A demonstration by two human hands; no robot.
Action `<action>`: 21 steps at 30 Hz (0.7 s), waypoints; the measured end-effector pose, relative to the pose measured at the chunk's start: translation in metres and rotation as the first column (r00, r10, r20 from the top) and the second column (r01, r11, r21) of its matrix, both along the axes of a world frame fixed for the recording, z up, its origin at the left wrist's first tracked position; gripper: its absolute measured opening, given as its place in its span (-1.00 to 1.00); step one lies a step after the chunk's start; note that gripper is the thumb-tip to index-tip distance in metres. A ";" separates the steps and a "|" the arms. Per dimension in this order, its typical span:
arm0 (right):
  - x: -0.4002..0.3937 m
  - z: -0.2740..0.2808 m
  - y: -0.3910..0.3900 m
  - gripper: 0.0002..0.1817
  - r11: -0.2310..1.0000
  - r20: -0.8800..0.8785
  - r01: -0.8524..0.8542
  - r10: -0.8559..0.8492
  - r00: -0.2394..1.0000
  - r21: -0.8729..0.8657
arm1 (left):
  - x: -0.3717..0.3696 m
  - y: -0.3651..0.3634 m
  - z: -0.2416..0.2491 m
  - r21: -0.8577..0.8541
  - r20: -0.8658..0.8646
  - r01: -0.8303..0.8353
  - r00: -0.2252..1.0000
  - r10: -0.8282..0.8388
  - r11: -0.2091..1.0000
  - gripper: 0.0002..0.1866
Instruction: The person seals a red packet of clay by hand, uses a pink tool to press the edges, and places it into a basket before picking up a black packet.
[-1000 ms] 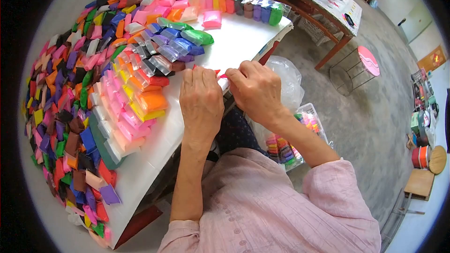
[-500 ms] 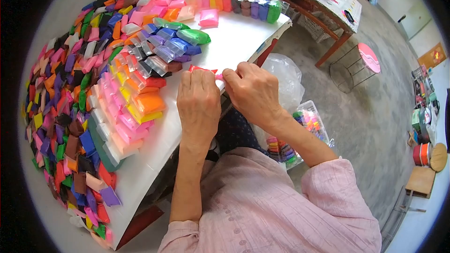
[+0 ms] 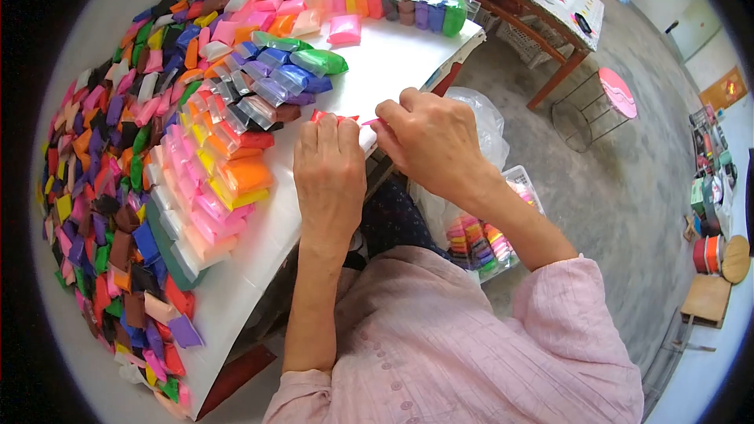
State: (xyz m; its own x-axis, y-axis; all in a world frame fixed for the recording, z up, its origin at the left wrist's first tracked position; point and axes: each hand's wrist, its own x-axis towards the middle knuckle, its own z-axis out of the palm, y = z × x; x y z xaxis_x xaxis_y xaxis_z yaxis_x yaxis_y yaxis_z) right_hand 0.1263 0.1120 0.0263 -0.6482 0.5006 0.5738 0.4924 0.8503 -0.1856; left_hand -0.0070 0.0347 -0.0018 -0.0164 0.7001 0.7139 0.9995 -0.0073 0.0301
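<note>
At the edge of the white table [image 3: 259, 283], my left hand [image 3: 330, 165] has its fingers bent down over a small red packet [image 3: 320, 116], mostly hidden beneath them. My right hand [image 3: 428, 137] pinches a small pink piece [image 3: 371, 122] between thumb and finger, just right of the left fingertips. Left of my hands lie overlapping rows of clay packets [image 3: 247, 175] in orange, yellow, pink, black and blue. A single pink packet [image 3: 345, 29] sits beyond them, near a clear strip of colored packets [image 3: 393, 8].
A large heap of colored packets [image 3: 118, 188] covers the table's left side. Below the table edge at right are a clear plastic bag [image 3: 483, 122] and a tray of packets [image 3: 479, 239]. A pink stool [image 3: 617, 93] and another table [image 3: 577, 16] stand farther back.
My right hand has shifted slightly right and up, away from my left hand, with the pink piece in its pinch. My left hand stays almost in place.
</note>
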 end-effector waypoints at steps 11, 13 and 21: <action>-0.014 -0.016 0.013 -0.77 0.786 -0.298 -0.200 0.021 0.954 -0.585 | -0.002 -0.006 0.006 0.021 0.216 0.072 0.974 -0.074 0.997 -0.92; -0.017 -0.018 0.011 -0.76 0.757 -0.305 -0.197 -0.004 0.952 -0.623 | -0.001 -0.006 0.006 0.025 0.223 0.073 0.972 -0.077 0.997 -0.91; -0.024 -0.018 0.006 -0.72 0.766 -0.209 -0.031 -0.135 0.969 -0.642 | -0.001 -0.005 -0.004 -0.015 -0.021 0.017 1.000 -0.017 1.000 -0.81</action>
State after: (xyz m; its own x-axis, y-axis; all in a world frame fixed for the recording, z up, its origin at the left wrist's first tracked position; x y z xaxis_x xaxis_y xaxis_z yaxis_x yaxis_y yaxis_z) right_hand 0.1025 0.1185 0.0079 -0.5019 0.8316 0.2376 0.4046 0.4685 -0.7853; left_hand -0.0083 0.0294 -0.0062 0.0103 0.7105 0.7036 0.9997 -0.0240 0.0097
